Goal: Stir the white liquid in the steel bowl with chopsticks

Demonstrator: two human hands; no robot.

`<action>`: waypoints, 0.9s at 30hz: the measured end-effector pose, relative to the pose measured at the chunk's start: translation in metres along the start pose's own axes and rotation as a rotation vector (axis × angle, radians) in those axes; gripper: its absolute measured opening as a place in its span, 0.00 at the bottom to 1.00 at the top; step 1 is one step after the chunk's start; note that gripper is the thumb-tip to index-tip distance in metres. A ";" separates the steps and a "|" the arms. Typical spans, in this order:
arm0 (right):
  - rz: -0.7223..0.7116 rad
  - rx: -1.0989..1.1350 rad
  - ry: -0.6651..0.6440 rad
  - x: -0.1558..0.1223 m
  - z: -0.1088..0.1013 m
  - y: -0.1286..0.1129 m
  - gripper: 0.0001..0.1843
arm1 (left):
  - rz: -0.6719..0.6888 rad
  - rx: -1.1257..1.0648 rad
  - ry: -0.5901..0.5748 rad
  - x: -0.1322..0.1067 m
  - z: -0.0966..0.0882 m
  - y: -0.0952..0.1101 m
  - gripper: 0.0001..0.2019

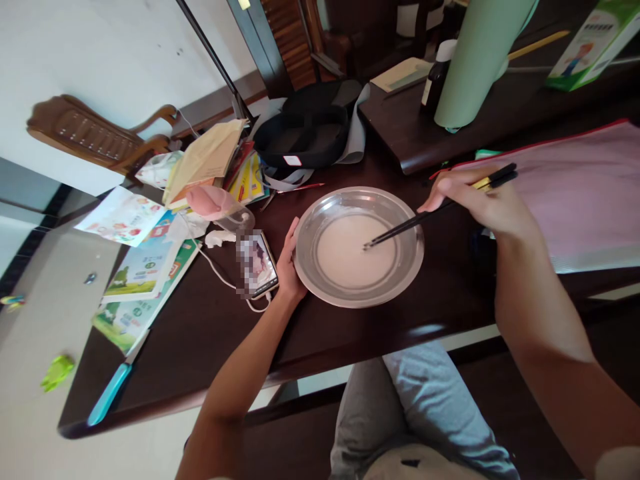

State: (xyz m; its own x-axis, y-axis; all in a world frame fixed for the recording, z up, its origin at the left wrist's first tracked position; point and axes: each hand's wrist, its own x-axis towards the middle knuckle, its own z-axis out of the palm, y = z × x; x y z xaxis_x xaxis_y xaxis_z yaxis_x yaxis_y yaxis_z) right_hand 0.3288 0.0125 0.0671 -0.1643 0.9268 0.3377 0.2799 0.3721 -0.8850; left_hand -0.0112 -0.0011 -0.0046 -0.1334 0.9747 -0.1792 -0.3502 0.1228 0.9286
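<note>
**Chopsticks [415, 222] dipping into pale liquid [350, 263] in a bowl [306, 250]**

The right hand [477, 193] is gripping the chopsticks; how deep their tips are reaching is hard to tell. The left hand [290, 263] is holding the bowl's left side, some fingers hiding behind it. The bowl is sitting on the table [200, 353], near its front edge. Just beside the left hand, a phone [264, 257] is lying with its screen partly pixelated. Farther out, a green cylinder [480, 67] is running past the top edge, and a box [593, 47] is extending beyond the right.
</note>
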 end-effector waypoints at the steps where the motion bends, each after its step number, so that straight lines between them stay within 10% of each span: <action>1: 0.004 0.028 -0.032 0.000 0.000 -0.001 0.25 | -0.003 -0.003 0.003 0.000 0.000 0.000 0.31; 6: 0.011 0.040 -0.237 0.001 0.015 -0.001 0.24 | -0.009 -0.005 0.005 0.000 0.000 -0.001 0.29; 13: 0.021 0.026 0.009 0.000 -0.001 0.001 0.27 | 0.012 -0.023 0.009 0.000 0.001 -0.001 0.28; 19: 0.014 0.048 -0.254 0.000 0.013 0.000 0.23 | 0.007 0.006 -0.006 0.001 -0.001 -0.002 0.30; 27: 0.026 0.049 -0.022 0.000 0.000 0.000 0.27 | 0.021 0.015 -0.001 0.001 -0.001 -0.002 0.30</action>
State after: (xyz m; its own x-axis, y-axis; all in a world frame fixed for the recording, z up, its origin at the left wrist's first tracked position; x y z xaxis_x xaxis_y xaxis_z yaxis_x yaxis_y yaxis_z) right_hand 0.3291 0.0130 0.0673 -0.1790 0.9344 0.3080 0.2378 0.3449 -0.9080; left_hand -0.0112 -0.0004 -0.0070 -0.1395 0.9772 -0.1598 -0.3333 0.1056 0.9369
